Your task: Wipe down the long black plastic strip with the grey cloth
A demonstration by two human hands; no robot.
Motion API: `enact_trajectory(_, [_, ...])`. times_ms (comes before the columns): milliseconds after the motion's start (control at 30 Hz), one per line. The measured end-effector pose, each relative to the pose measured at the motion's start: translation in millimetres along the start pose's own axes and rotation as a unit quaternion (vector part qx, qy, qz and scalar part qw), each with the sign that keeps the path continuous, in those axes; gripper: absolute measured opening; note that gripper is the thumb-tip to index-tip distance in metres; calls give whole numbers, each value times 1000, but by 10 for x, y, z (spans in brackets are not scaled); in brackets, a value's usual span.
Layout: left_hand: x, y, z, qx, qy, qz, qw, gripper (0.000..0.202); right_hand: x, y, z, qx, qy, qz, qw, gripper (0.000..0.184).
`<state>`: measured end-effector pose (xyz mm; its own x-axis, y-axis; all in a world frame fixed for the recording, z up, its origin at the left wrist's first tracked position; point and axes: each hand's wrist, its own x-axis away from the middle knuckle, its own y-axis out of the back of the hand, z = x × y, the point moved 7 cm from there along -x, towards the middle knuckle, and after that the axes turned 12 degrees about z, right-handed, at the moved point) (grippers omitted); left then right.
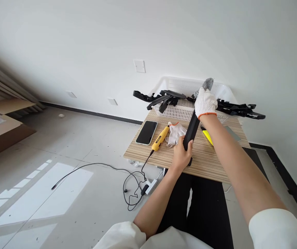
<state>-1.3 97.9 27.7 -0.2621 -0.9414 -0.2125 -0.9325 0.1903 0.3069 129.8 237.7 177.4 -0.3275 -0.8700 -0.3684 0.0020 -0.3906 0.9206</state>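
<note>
My left hand (181,152), bare, grips the lower end of a long black plastic part (192,131) above the small wooden table (164,155). My right hand (205,101), in a white knit glove with an orange cuff, holds the same part's upper end near the white basket (187,88). A spare white glove (175,133) lies on the table just left of the part. A yellow corded tool (160,139) rests beside it.
A black phone (146,132) lies at the table's left. Several long black plastic parts (238,110) stick out of both sides of the basket. Another yellow tool (207,136) lies under my right forearm. A cable and power strip (150,186) trail on the floor; cardboard boxes (0,128) stand far left.
</note>
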Motion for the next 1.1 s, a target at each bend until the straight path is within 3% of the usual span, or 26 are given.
enact_trajectory(200, [9,7,-23,5,-3,-11,1000,27,-320,-68,5,19,4,-9,1000,50])
enact_trajectory(433, [3,-42,9,33,5,-7,999,27,-519,-112,-2,28,12,22,999,40])
enact_trajectory(700, [-14,-2,33,30,16,9,999,32,-658,-63,-96,-5,9,73,997,48])
enact_trajectory(900, [6,-15,68,45,7,-3,999,31,-416,24,41,20,46,49,998,38])
enact_trajectory(1100, [14,-23,120,33,19,-14,999,29,145,30,135,30,128,39,991,33])
